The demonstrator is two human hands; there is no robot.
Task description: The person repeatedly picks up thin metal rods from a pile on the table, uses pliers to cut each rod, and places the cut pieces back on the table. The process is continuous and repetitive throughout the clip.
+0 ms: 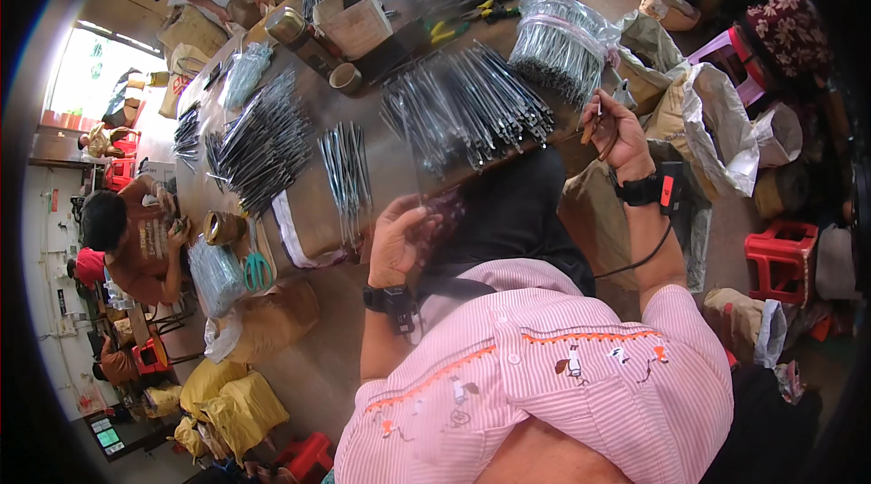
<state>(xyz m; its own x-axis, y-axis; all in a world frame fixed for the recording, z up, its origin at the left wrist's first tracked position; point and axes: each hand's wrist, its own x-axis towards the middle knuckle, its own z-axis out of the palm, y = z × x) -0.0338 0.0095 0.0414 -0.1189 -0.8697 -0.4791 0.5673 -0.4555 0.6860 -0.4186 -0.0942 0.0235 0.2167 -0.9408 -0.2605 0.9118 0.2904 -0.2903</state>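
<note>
My left hand (399, 234) is just off the table's near edge, its thumb and fingers brought together; whatever lies between them is too small or blurred to make out. Farther right, my right hand (617, 135) is raised with fingers curled around a small, thin brownish thing (606, 150) whose kind I cannot tell. Between and beyond my hands lies a wide spread of thin silvery metal strips (467, 107). A smaller row of strips (345, 174) is nearest my left hand. A plastic-wrapped bundle of thin strips (561, 44) stands close to my right hand.
The table (399, 157) also holds a darker strip pile (265, 139), a box (354, 23), a cup (345, 78), and yellow-handled pliers (445, 30). Teal-handled scissors (258, 271) hang by the left edge. Sacks (712, 126) and a red stool (782, 259) stand right. Two co-workers sit across and left.
</note>
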